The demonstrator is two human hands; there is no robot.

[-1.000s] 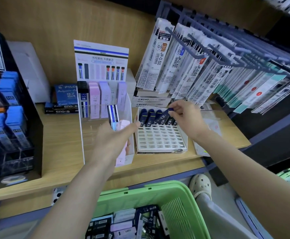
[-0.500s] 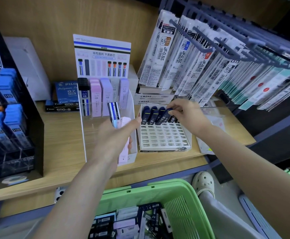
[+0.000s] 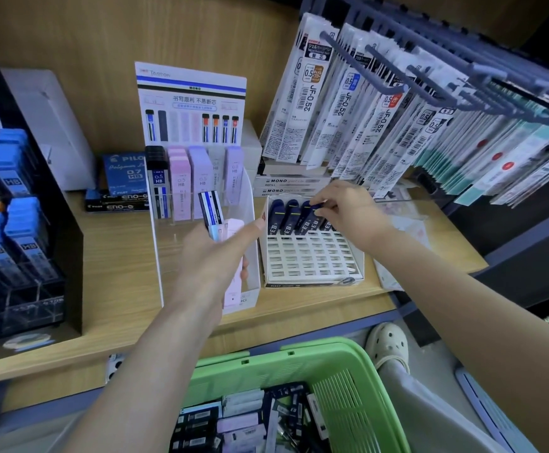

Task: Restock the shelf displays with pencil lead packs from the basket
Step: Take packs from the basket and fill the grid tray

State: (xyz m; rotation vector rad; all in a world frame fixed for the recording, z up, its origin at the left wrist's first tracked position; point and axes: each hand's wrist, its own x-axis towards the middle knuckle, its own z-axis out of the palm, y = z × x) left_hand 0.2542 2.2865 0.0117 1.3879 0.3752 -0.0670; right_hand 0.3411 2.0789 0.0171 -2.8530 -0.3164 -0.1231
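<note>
Right of centre, our right grip (image 3: 348, 214) pinches the navy lead tube (image 3: 312, 225) by its top end. Its long axis leans toward upper left, foot in the back row of the white grid tray (image 3: 312, 259). At centre, our left grip (image 3: 214, 256) is closed around spare packs (image 3: 211, 207).

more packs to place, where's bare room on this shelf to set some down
Bare wood lies between the black rack and the clear stand. The white grid tray's front rows are empty. Crowded: navy packs by the right hand, and under the hanging refills.
</note>
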